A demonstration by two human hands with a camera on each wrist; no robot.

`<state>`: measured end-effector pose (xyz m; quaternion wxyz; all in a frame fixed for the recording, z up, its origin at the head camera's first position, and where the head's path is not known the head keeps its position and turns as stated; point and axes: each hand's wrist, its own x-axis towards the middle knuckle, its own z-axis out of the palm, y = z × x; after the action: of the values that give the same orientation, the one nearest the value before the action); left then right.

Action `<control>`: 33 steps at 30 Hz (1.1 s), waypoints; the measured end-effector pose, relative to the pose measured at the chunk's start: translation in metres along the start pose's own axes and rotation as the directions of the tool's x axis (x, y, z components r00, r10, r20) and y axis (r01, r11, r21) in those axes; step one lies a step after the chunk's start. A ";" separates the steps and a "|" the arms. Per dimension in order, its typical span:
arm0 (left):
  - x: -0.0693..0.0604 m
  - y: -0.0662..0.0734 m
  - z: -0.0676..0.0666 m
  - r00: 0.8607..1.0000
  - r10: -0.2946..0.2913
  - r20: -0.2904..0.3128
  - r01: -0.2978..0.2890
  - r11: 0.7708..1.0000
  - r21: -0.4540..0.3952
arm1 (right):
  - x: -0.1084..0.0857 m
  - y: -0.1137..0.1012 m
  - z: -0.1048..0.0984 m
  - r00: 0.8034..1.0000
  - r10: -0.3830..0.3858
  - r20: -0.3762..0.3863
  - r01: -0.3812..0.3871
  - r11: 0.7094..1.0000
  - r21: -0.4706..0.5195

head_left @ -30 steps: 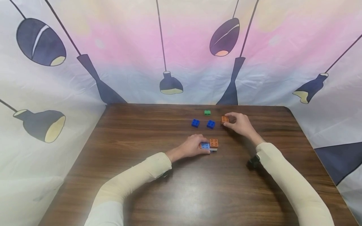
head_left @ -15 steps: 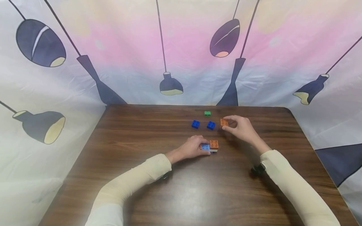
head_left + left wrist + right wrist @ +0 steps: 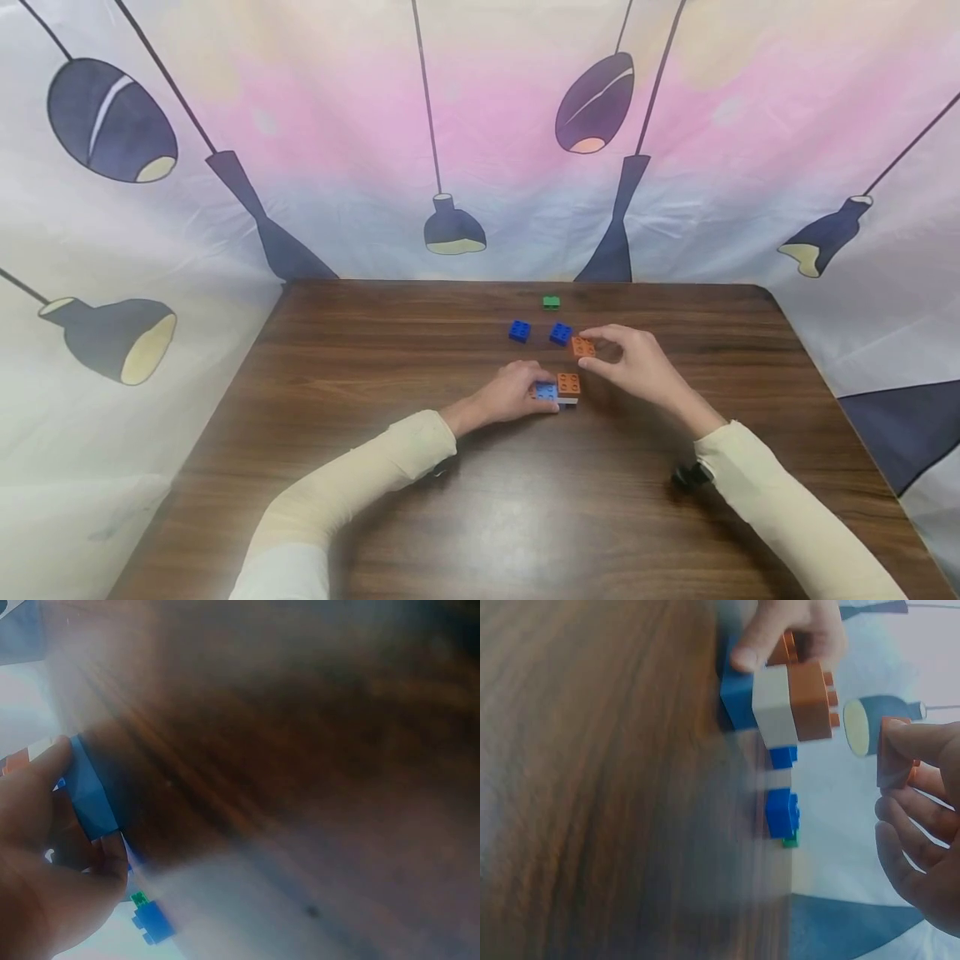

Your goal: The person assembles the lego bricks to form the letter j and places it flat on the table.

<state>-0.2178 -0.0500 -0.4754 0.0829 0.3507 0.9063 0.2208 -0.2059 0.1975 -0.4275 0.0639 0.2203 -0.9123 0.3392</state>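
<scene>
My left hand [image 3: 510, 390] grips a small block build [image 3: 567, 392] lying on the table. In the right wrist view the build shows a blue bottom brick [image 3: 737, 694], a white brick [image 3: 774, 705] above it and an orange brick [image 3: 810, 701] on top. Another orange piece is partly hidden by the left hand. My right hand [image 3: 639, 365] pinches a loose orange building brick [image 3: 583, 347] between thumb and fingers, held in the air just behind and right of the build, apart from it. In the left wrist view, thumb and fingers hold the blue brick [image 3: 91, 791].
Two blue bricks [image 3: 520, 331] [image 3: 560, 334] lie behind the build on the wooden table [image 3: 375, 333]. Farther back sits a small green brick [image 3: 551, 302], near the table's back edge. A printed curtain [image 3: 337, 167] hangs behind and at both sides.
My right hand has carried the orange brick left and toward me, from beside the blue bricks to near the build. The left hand has stayed on the build.
</scene>
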 end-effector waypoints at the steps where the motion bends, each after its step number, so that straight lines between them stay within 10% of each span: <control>1: 0.000 0.000 0.000 1.000 0.004 -0.003 -0.004 1.000 -0.004 | -0.001 -0.002 0.001 1.000 -0.010 0.003 0.010 1.000 0.002; 33: 0.000 -0.001 0.001 0.999 0.028 -0.022 -0.029 1.000 -0.012 | -0.020 -0.014 0.023 0.995 -0.094 0.034 0.095 0.995 -0.021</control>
<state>-0.2181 -0.0499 -0.4764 0.0720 0.3607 0.9007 0.2313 -0.1809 0.1810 -0.4422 0.0672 0.2680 -0.9055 0.3220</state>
